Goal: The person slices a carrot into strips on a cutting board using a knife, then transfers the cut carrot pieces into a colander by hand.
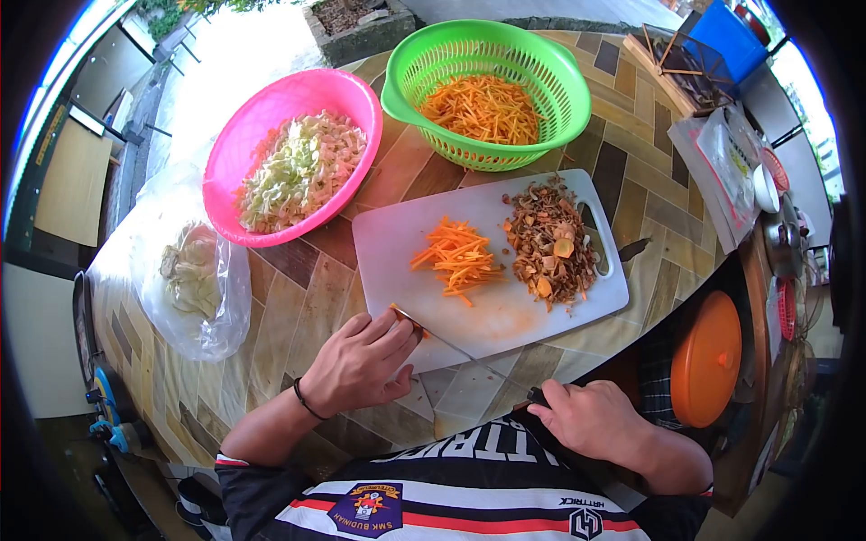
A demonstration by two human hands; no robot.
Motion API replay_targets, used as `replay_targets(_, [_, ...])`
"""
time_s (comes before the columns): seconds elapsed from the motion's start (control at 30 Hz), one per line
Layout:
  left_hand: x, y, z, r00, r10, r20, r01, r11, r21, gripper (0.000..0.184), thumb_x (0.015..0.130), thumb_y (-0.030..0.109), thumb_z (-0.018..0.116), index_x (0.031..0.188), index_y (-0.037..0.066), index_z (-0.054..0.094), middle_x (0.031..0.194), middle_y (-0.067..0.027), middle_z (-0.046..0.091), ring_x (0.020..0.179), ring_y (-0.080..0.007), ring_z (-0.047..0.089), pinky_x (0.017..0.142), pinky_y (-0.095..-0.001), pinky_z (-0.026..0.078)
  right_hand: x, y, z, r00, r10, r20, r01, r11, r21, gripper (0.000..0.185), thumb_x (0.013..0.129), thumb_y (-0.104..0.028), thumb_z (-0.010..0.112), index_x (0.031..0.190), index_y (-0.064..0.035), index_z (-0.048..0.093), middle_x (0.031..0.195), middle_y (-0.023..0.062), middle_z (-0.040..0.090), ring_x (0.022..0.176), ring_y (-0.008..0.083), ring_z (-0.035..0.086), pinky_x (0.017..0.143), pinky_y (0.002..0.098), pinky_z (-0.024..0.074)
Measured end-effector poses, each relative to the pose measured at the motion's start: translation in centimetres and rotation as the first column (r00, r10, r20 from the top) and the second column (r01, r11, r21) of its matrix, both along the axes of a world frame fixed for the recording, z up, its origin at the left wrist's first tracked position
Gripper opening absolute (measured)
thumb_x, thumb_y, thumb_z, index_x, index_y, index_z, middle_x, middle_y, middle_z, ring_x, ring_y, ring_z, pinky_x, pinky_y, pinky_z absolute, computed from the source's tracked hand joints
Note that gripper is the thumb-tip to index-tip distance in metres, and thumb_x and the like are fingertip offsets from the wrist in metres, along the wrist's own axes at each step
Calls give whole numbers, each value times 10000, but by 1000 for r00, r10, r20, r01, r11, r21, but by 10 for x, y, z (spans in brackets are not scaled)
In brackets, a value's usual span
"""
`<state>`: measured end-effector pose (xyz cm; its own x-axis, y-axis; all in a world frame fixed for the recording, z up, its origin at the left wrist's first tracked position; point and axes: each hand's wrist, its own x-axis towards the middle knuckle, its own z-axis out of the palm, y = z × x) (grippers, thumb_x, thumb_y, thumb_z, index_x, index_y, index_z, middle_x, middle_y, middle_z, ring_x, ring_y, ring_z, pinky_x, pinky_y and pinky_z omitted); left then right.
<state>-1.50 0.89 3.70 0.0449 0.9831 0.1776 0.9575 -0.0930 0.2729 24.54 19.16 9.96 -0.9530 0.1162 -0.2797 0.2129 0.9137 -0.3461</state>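
While the left hand (361, 365) lies at the near-left corner of the white cutting board (397, 338), its fingers are bent closely together over a small orange piece (397, 311), most of which they hide. The right hand (591, 419), at about 5 o'clock in the view, has its fingers closed around the black handle of a knife (465, 355), whose thin blade runs toward 10 o'clock and ends beside the left fingers (whether it touches the piece, I cannot tell). On the board, orange strips (457, 259) lie near the middle, and toward 2 o'clock from them sits a heap of brown shreds (552, 236) with a few orange bits. Beyond the board, at 12 o'clock, a green colander (487, 153) holds more orange strips; at 11 o'clock, a pink basket (225, 167) holds pale chopped vegetable (302, 171). At 9 o'clock, a clear plastic bag (212, 334) with pale contents rests on the patterned counter (280, 361). At 4 o'clock, an orange lid (706, 361) shows beyond the counter's edge.
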Motion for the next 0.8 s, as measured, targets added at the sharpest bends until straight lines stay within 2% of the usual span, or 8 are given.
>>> replay_targets(0.27, [2, -1, 1, 1000, 13, -4, -13, 998, -54, 508, 712, 169, 696, 1198, 27, 654, 1102, -56, 558, 1164, -178, 567, 789, -335, 437, 1, -2, -1, 1000, -13, -19, 13, 1000, -11, 301, 947, -298, 612, 817, -58, 485, 516, 85, 582, 441, 275, 614, 403, 368, 490])
replay_targets(0.67, [5, -1, 6, 998, 45, 34, -42, 997, -59, 544, 673, 156, 683, 1203, 34, 655, 1106, -58, 551, 1182, -178, 555, 798, -340, 424, 3, -6, -2, 999, -39, -17, 39, 999, -21, 304, 947, -304, 611, 823, -58, 483, 522, 89, 588, 448, 279, 619, 402, 371, 488])
replay_targets(0.8, [7, -1, 11, 999, 46, 14, -45, 994, -96, 515, 730, 212, 676, 1194, -5, 631, 1148, -79, 525, 1203, -182, 510, 828, -338, 418, 4, -7, -2, 999, -39, -24, 39, 999, -9, 304, 947, -308, 611, 820, -62, 485, 521, 87, 588, 447, 276, 618, 401, 368, 487])
